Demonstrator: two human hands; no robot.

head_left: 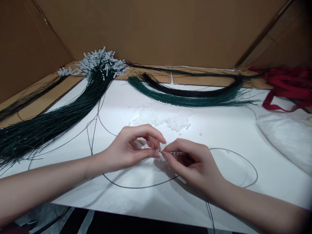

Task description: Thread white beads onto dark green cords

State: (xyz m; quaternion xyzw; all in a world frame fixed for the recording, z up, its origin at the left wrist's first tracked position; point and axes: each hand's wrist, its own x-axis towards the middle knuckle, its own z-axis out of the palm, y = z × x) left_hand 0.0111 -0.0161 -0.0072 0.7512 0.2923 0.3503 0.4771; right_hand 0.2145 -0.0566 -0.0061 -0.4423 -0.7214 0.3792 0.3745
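Note:
My right hand (195, 159) is closed, thumb and index finger pinching a thin wire strung with small white beads (177, 153). The beaded stretch runs back under its fingers toward the palm. Just left of that pinch, my left hand (136, 146) holds the wire's end between thumb and a curled finger, its index finger raised above. The fingertips of both hands nearly meet. A thin dark wire (141, 187) loops over the white board below and to the right of the hands. Beyond the hands lies a spread of loose translucent white beads (165, 117).
A thick bundle of dark green wires (73, 107) with white beaded tips (99, 63) lies at left. Curved black and green wire bundles (190, 97) lie at the back. Red ribbon (290, 84) and a clear plastic bag (287, 136) sit at right. Cardboard walls (146, 32) enclose the white board (146, 204).

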